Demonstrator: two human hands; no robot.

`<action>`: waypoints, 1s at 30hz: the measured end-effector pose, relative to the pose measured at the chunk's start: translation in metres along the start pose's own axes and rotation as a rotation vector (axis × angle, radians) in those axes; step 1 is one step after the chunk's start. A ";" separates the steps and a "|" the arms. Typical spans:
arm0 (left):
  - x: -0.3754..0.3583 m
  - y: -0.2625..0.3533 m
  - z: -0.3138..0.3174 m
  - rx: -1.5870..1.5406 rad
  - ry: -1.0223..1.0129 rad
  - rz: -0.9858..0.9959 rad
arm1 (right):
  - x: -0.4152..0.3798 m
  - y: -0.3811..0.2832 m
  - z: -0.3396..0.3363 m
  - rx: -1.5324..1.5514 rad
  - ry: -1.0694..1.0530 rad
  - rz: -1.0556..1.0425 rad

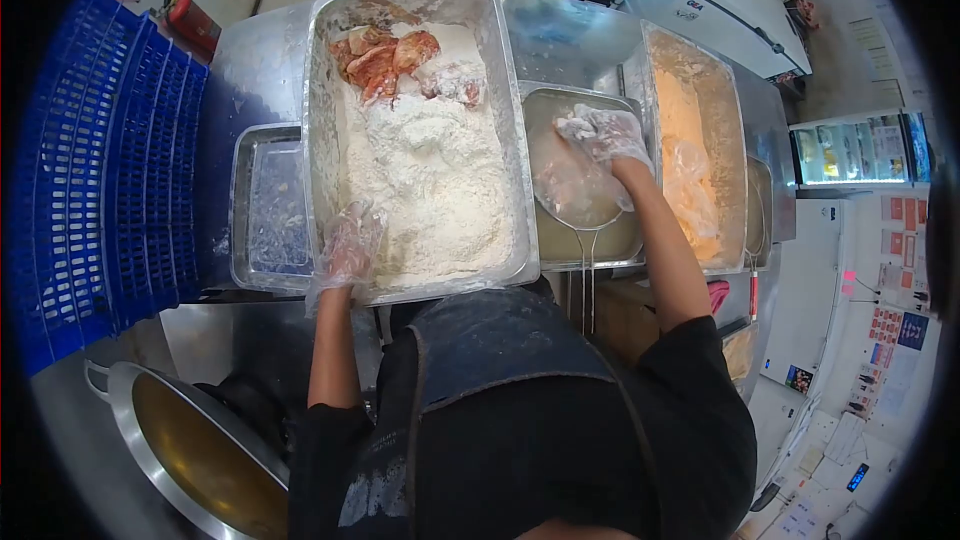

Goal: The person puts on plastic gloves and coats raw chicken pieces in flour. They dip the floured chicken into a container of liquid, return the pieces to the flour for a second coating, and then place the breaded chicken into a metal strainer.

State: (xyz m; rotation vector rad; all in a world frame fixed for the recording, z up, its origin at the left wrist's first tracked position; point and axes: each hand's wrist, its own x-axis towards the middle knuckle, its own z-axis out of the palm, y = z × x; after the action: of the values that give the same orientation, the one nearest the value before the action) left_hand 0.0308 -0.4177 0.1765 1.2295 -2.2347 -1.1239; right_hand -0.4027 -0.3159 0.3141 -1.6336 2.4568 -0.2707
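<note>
Saw left hand (349, 245), gloved, fingers curled over front rim of flour tray (420, 285), gripping it. Right hand (603, 137), gloved and floury, lay loosely open on strainer (580, 190) inside water pan (585, 245); grip I couldn't tell. Chicken (385, 60) lay at tray's far end. Batter pan (700, 150) stood right.

Bright overhead light, heavy fisheye vignette

white flour (440, 190) in a silver metal tray (318, 90), orange-red marinated chicken pieces (385, 60), clear plastic glove on the left hand (348, 245), flour-whitened glove on the right hand (605, 135), blue slatted crate (100, 170), orange batter tray (690, 140), dark denim apron (500, 340), black sleeves (700, 390)
</note>
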 end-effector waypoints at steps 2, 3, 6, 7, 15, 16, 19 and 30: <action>-0.001 0.028 -0.012 0.412 -0.021 0.043 | 0.003 -0.010 0.008 -0.043 -0.107 0.037; -0.001 0.032 -0.013 0.412 -0.020 0.042 | -0.001 -0.029 0.004 -0.238 -0.350 -0.009; -0.002 0.037 -0.016 0.348 0.004 0.031 | -0.011 -0.019 0.024 -0.285 -0.432 -0.107; -0.002 0.038 -0.016 0.312 0.036 0.047 | -0.020 -0.046 -0.012 -0.282 -0.490 -0.033; -0.004 0.038 -0.011 0.259 0.081 0.040 | -0.071 -0.025 0.025 -0.411 -0.361 -0.126; -0.003 0.035 -0.011 0.206 0.084 0.054 | -0.071 -0.020 0.029 -0.439 -0.310 -0.160; -0.005 0.033 -0.009 0.170 0.083 0.053 | -0.066 -0.019 -0.007 -0.032 -0.330 0.174; -0.008 0.037 -0.007 0.389 0.113 0.021 | 0.004 -0.009 0.058 -0.154 -0.157 0.085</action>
State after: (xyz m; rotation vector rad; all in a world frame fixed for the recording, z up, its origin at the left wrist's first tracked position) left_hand 0.0192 -0.4034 0.2104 1.3698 -2.4427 -0.6081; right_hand -0.3817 -0.3266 0.2604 -1.5369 2.4719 0.0581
